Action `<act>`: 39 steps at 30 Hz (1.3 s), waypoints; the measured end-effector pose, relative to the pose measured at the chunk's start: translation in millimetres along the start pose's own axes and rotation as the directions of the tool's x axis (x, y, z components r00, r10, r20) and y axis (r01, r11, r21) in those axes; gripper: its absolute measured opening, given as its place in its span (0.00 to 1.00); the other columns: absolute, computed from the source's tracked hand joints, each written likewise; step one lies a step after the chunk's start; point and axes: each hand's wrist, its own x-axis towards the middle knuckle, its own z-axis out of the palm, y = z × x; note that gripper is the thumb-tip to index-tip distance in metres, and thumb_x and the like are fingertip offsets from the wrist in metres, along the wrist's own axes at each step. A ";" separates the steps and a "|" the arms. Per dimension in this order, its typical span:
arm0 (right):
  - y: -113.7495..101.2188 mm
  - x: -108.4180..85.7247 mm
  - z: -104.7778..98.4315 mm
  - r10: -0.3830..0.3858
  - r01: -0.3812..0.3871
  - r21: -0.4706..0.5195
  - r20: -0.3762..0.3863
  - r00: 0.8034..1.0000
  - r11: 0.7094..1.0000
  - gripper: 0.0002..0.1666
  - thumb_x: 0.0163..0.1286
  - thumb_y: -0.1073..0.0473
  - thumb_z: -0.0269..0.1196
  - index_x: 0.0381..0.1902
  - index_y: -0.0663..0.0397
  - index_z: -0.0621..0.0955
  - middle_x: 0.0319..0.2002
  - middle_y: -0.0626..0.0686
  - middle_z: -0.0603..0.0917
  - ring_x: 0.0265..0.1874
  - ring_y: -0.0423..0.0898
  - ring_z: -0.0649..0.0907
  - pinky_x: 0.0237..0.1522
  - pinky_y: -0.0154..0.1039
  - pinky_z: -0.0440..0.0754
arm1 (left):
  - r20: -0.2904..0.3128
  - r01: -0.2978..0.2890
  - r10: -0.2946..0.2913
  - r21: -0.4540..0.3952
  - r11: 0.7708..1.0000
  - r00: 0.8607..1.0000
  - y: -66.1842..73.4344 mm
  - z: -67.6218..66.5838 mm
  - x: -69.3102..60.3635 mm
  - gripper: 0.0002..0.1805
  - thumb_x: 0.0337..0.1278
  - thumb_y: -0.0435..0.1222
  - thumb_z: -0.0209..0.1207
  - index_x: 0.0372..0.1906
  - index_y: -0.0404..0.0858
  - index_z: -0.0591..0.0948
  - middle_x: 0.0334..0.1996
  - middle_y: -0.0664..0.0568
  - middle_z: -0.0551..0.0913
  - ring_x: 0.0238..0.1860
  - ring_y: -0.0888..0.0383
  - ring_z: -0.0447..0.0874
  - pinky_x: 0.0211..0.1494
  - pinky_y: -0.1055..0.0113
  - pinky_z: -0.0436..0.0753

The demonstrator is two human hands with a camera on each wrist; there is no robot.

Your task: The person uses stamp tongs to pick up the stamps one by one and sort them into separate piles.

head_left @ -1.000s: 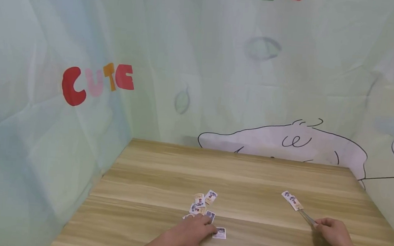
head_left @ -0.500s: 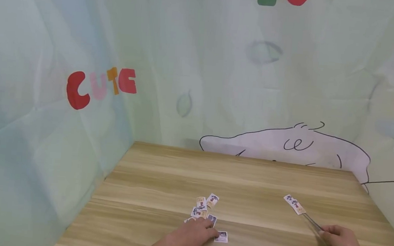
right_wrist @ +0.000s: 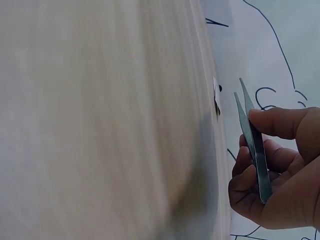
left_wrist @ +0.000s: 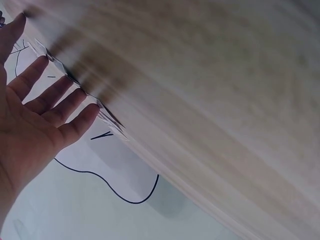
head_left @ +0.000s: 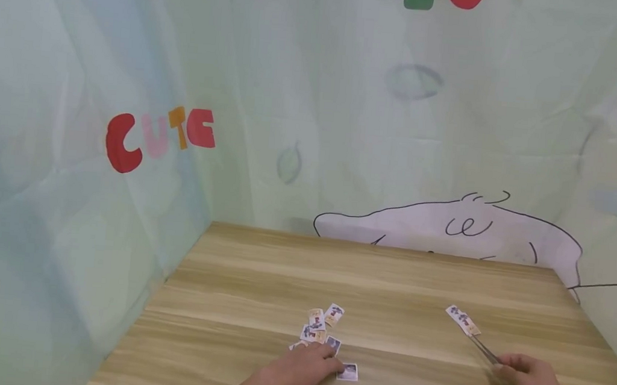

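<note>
Backdrop sheet [head_left: 38,244] borders the left edge of the wood-grain counter [head_left: 237,271]. Next along, the left hand [head_left: 297,370] rests palm down, fingers spread wide and nearly straight, gripping nothing; its fingertips meet a loose cluster of small printed cards [head_left: 312,333], presumably to stop such thin pieces sliding. The cluster lies flat, several pieces overlapping, part of it hidden by the fingers. Just right of it, a single card [head_left: 350,373] lies with a fingertip at its left edge, likely steadied for the same reason. Well apart to the right, a two-card strip [head_left: 463,321] lies on the counter, its pieces joined or overlapped end to end; the spacing presumably leaves room for the tool. At its near end are the tips of the tweezers [head_left: 485,350], slightly parted; contact cannot be confirmed. Rightmost, the right hand [head_left: 535,382] pinches the tweezers between thumb and curled fingers, apparently for fine control
</note>
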 end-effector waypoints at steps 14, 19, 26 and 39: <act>-25.5 -11.5 16.5 -0.017 0.015 0.050 0.038 0.999 0.999 0.21 0.62 0.59 0.61 0.47 0.71 0.76 0.36 0.55 0.80 0.34 0.48 0.76 0.33 0.39 0.72 | -0.012 -0.026 0.026 -0.024 0.999 1.000 -0.8 -2.8 -2.1 0.29 0.38 0.52 0.67 0.51 0.50 0.78 0.42 0.61 0.72 0.41 0.67 0.69 0.38 0.73 0.72; -28.0 -18.3 28.1 0.031 -0.052 0.237 0.091 0.995 0.970 0.21 0.61 0.63 0.60 0.48 0.72 0.73 0.35 0.57 0.79 0.31 0.52 0.78 0.31 0.46 0.79 | 0.004 -0.028 0.028 -0.036 0.999 1.000 -0.7 -3.2 -2.3 0.30 0.40 0.58 0.65 0.51 0.51 0.78 0.42 0.61 0.72 0.41 0.67 0.69 0.39 0.72 0.72; -29.9 -19.4 38.7 -0.117 0.109 0.093 0.081 0.990 0.990 0.17 0.60 0.63 0.62 0.44 0.70 0.77 0.34 0.55 0.80 0.31 0.48 0.77 0.31 0.39 0.75 | 0.008 -0.007 0.007 -0.057 0.998 1.000 0.6 -3.9 -2.6 0.31 0.41 0.62 0.62 0.51 0.51 0.79 0.43 0.62 0.72 0.43 0.66 0.68 0.41 0.71 0.72; -35.2 -25.2 54.8 -0.226 0.222 0.056 0.086 0.970 0.973 0.15 0.57 0.64 0.64 0.42 0.67 0.79 0.35 0.53 0.82 0.34 0.47 0.77 0.36 0.38 0.74 | -0.004 -0.018 0.018 -0.039 0.999 1.000 1.2 -0.9 -0.4 0.32 0.33 0.52 0.70 0.52 0.48 0.79 0.45 0.58 0.73 0.44 0.63 0.71 0.46 0.69 0.74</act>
